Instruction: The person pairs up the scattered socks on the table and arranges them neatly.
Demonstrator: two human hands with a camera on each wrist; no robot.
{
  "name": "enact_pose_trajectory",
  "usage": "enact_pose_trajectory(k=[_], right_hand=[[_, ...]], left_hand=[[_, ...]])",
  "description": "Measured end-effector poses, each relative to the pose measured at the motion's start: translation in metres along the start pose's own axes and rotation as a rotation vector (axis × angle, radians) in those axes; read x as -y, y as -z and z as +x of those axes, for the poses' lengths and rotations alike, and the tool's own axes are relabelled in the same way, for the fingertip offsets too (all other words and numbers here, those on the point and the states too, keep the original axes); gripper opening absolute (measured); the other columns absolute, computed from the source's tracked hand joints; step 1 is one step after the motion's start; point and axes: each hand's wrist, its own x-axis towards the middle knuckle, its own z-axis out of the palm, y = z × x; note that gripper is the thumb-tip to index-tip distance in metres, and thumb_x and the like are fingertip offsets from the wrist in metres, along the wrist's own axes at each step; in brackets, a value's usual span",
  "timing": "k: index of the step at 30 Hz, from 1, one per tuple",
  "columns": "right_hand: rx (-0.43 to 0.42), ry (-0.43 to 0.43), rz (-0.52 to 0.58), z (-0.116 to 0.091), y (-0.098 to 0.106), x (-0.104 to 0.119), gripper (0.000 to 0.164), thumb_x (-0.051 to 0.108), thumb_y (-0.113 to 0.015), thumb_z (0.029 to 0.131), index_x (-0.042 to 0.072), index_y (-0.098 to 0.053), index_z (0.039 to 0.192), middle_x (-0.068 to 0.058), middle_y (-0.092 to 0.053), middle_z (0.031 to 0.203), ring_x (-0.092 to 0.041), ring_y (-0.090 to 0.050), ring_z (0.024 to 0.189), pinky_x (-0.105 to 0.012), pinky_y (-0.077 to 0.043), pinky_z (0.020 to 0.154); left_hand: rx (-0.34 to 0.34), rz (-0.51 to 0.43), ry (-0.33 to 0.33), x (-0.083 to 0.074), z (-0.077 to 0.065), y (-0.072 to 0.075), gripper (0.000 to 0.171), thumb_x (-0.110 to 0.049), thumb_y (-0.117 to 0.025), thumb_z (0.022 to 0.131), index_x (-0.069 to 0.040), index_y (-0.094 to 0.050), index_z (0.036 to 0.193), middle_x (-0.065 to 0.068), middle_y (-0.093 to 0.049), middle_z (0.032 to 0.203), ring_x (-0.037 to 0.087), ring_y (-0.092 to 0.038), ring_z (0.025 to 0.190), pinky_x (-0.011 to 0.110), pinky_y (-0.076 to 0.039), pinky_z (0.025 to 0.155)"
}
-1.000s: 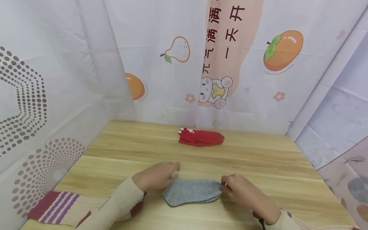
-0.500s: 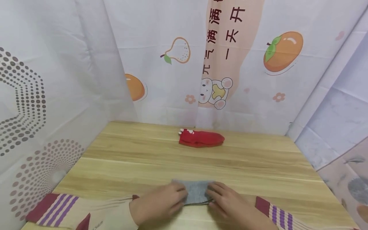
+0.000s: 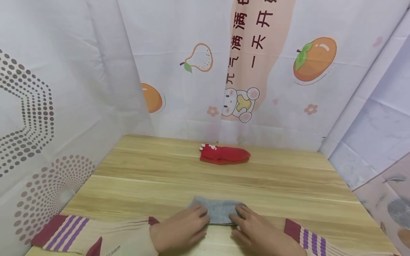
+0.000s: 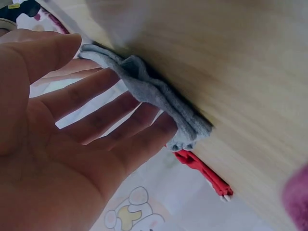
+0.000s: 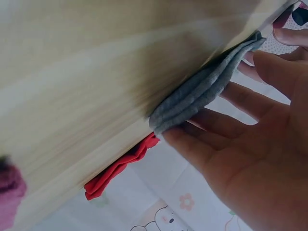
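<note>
A pair of grey socks (image 3: 221, 213), laid one on the other, lies on the table in front of the person. From the left side, the left hand (image 3: 182, 225) touches the socks with extended fingers. The right hand (image 3: 256, 227) has its fingertips at the opposite end. In the left wrist view, the spread fingers reach along the edge of the layered grey socks (image 4: 159, 96), the thumb apart from them. The right wrist view shows nearly straight fingers against the socks' edge (image 5: 197, 94), palm in view.
Red socks (image 3: 225, 155) with white details lie at the back of the table (image 3: 282, 174). Cream socks with maroon and purple stripes lie at the left (image 3: 65, 233) and right (image 3: 309, 240) by the forearms. Printed curtains (image 3: 179, 92) surround the table.
Both hands have come inward and nearer the front edge. The right hand's fingers pinched the socks' end a second ago; now they rest against it. The grey socks' visible stretch is shorter.
</note>
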Motion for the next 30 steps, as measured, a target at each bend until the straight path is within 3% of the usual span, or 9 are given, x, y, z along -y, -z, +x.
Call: enact_pose_trajectory(k=[3,10,14,20,24,30], right_hand=[[0.022,-0.054,0.052,0.002,0.001,-0.003,0.05,0.045,-0.049,0.103,0.01,-0.059,0.138,-0.018,-0.051,0.144,-0.036,-0.046,0.135,-0.052,-0.046,0.101],[-0.08,0.008,0.014,0.015,0.001,-0.02,0.047,0.037,-0.058,0.101,0.003,-0.062,0.132,-0.028,-0.054,0.137,-0.043,-0.049,0.13,-0.053,-0.046,0.1],[-0.12,0.036,-0.007,0.023,0.004,-0.029,0.042,0.032,-0.062,0.099,0.001,-0.064,0.128,-0.024,-0.059,0.13,-0.041,-0.054,0.125,-0.049,-0.049,0.098],[-0.156,0.044,-0.013,0.037,0.007,-0.043,0.036,0.026,-0.065,0.097,0.001,-0.066,0.123,-0.011,-0.064,0.114,-0.027,-0.064,0.109,-0.04,-0.055,0.089],[-0.157,0.031,0.007,0.047,0.009,-0.053,0.035,0.024,-0.066,0.097,0.0,-0.067,0.122,-0.014,-0.065,0.118,-0.026,-0.066,0.106,-0.038,-0.056,0.086],[-0.156,0.027,0.045,0.063,0.012,-0.067,0.03,0.019,-0.067,0.096,-0.001,-0.068,0.119,-0.016,-0.067,0.117,-0.029,-0.066,0.108,-0.04,-0.056,0.088]], left_hand=[[-0.006,0.01,0.005,0.005,0.003,-0.003,0.021,-0.029,-0.063,0.097,-0.012,-0.066,0.11,0.0,-0.06,0.11,0.013,-0.058,0.104,0.03,-0.052,0.091],[0.037,0.005,0.034,0.019,0.018,-0.005,0.03,-0.032,-0.066,0.095,-0.009,-0.064,0.114,0.007,-0.061,0.118,0.021,-0.058,0.114,0.036,-0.047,0.103],[0.076,0.016,0.044,0.028,0.03,-0.007,0.032,-0.034,-0.067,0.094,-0.009,-0.064,0.114,0.006,-0.062,0.116,0.018,-0.059,0.109,0.031,-0.049,0.098],[0.111,-0.007,0.072,0.045,0.047,-0.008,0.033,-0.034,-0.067,0.094,-0.009,-0.063,0.115,0.005,-0.061,0.114,0.014,-0.058,0.101,0.027,-0.052,0.09],[0.134,-0.048,0.104,0.056,0.058,-0.008,0.034,-0.034,-0.067,0.093,-0.009,-0.062,0.117,0.002,-0.058,0.109,0.01,-0.054,0.093,0.024,-0.051,0.083],[0.147,-0.084,0.151,0.07,0.071,-0.013,0.037,-0.034,-0.066,0.094,-0.009,-0.061,0.121,0.001,-0.058,0.112,0.01,-0.055,0.096,0.027,-0.051,0.088]])
